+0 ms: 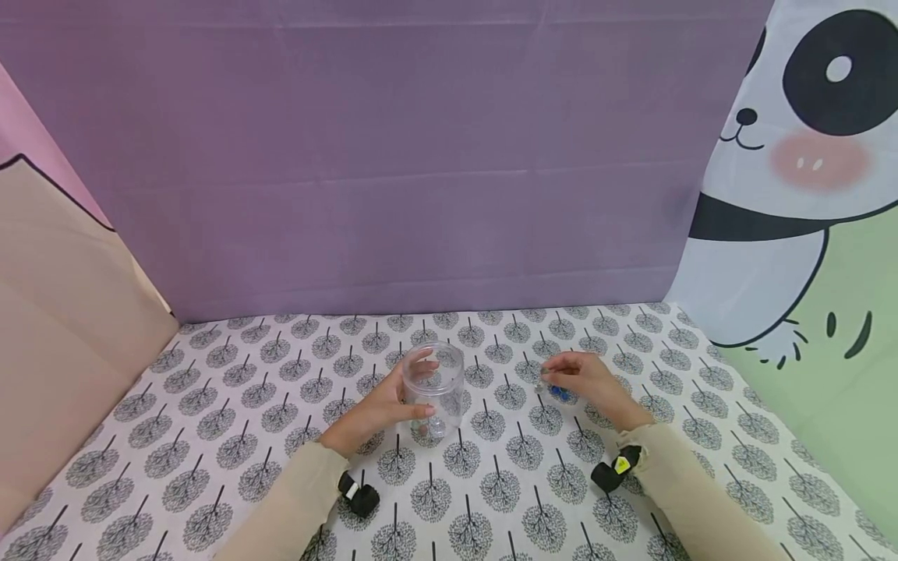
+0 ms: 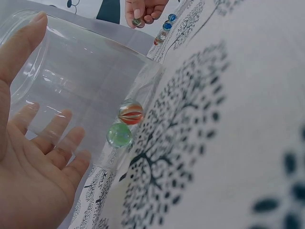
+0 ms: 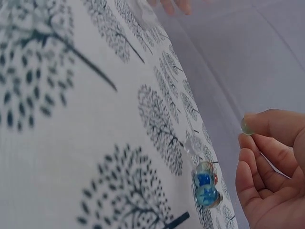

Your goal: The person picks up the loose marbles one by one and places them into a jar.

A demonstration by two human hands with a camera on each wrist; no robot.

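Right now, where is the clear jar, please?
In the head view, the clear jar is held by the left hand near centre, left of the blue marbles.

Just behind the left hand [image 1: 389,401], a plain beige left sleeve [image 1: 288,502] ends in a softly creased cuff, crossed by a dark strap with a white patch [image 1: 348,485] and a small rounded black box [image 1: 363,501]. Behind the right hand [image 1: 592,383], a matching right sleeve [image 1: 701,491] carries a similar black block [image 1: 606,477], its dark band [image 1: 631,453] marked with a yellow label [image 1: 621,465].
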